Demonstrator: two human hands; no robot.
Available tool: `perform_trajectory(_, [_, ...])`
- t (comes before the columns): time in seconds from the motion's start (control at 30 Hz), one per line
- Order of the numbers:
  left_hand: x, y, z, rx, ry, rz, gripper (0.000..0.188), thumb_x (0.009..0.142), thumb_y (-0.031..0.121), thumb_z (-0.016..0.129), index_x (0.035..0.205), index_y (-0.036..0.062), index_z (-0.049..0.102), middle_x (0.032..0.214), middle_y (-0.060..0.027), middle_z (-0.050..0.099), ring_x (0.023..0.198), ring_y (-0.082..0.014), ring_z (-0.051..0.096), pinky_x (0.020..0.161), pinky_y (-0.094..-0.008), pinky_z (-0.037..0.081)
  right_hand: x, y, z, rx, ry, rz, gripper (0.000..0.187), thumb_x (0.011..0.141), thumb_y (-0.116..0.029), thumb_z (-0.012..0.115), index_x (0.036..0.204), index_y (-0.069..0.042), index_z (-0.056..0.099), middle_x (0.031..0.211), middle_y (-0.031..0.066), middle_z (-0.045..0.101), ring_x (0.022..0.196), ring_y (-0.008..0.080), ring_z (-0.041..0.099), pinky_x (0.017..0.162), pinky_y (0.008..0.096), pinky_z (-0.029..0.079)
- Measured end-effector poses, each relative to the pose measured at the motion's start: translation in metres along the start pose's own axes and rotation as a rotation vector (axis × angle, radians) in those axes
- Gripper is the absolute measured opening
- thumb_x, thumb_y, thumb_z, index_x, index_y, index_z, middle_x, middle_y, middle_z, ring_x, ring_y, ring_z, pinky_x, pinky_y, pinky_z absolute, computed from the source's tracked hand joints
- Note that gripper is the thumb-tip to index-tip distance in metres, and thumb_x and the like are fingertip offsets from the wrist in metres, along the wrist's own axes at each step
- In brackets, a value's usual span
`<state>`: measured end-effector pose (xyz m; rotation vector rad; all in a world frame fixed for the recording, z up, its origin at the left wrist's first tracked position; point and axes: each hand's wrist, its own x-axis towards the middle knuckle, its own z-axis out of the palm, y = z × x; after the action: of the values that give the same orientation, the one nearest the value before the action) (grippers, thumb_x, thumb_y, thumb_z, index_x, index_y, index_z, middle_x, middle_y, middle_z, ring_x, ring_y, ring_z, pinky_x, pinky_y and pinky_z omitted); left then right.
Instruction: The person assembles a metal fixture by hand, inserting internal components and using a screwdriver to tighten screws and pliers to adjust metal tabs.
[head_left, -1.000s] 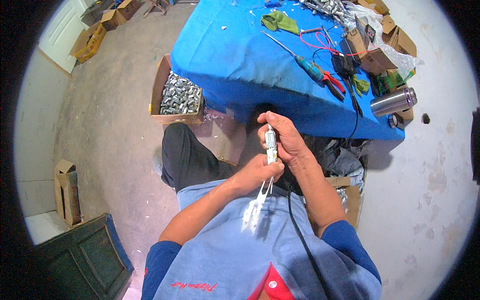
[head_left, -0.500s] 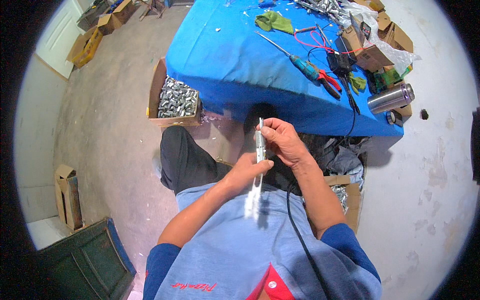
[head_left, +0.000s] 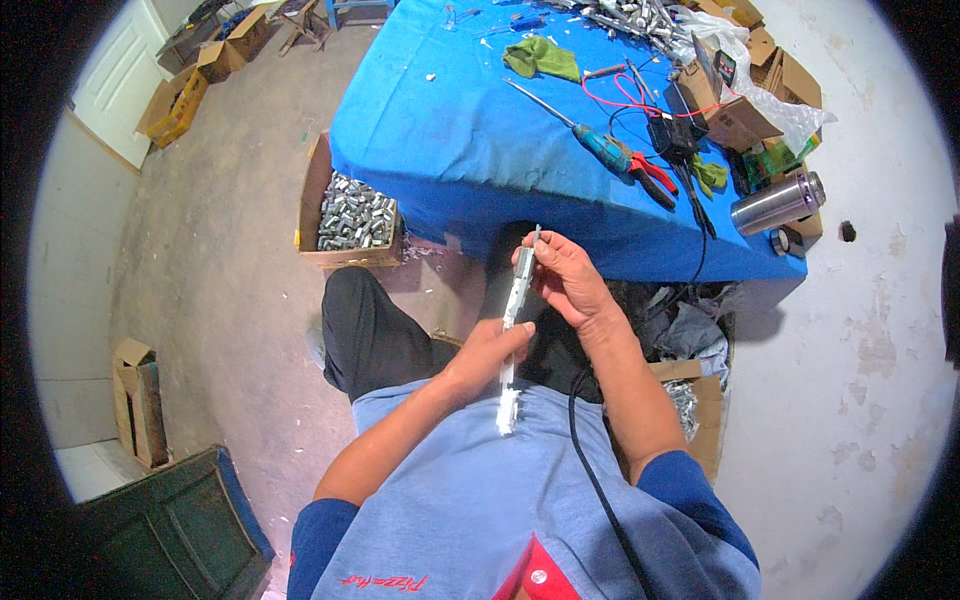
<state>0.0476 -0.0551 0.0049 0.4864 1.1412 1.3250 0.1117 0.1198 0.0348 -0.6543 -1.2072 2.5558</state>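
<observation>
My left hand (head_left: pixel 490 352) is closed around the middle of a long, narrow white-and-metal strip (head_left: pixel 509 395), thumb across its face. The strip stands nearly upright in the picture, its ragged white lower end in front of my shirt. Near the strip's upper end sits a grey metal piece (head_left: pixel 524 263). My right hand (head_left: pixel 568 275) pinches a thin, pale bit at the very top, beside that piece. Whether this bit is part of the strip or separate, I cannot tell.
Ahead is a table with a blue cloth (head_left: pixel 430 120), bearing a soldering-iron-like teal tool (head_left: pixel 600 148), red-handled pliers (head_left: pixel 652 178), a green rag (head_left: pixel 542 58) and a steel flask (head_left: pixel 778 203). A cardboard box (head_left: pixel 350 257) of small metal parts stands left. A black cable (head_left: pixel 600 480) crosses my shirt.
The strip has tilted slightly, its top leaning right, and its lower end is less blurred. My right hand stays at the top and my left hand at the middle. The whole view has shifted slightly.
</observation>
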Motion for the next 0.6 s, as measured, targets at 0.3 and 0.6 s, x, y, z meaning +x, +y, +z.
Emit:
perform_trajectory(0.3, [0.023,0.023,-0.002,0.023,0.113,0.020,0.045,0.096,0.050,0.052,0.069,0.0135,0.047,0.060,0.0027,0.045,0.053,-0.0084,0.041,0.049,-0.0259,0.032,0.020,-0.034,-0.020,-0.655,0.227,-0.204,0.028,0.092,-0.016,0.063,0.114,0.001,0.062,0.094,0.0073,0.068,0.083,0.0143,0.065,0.069,0.0274,0.054])
perform_trajectory(0.6, [0.051,0.055,-0.020,0.215,0.004,0.043,0.057,0.099,0.052,0.043,0.061,0.0089,0.049,0.062,0.0007,0.048,0.059,-0.0103,0.043,0.056,-0.0295,0.036,0.054,-0.126,-0.076,-1.820,0.617,-0.853,0.034,0.087,-0.020,0.064,0.115,0.000,0.059,0.109,0.0184,0.063,0.102,0.0363,0.058,0.090,0.0438,0.045])
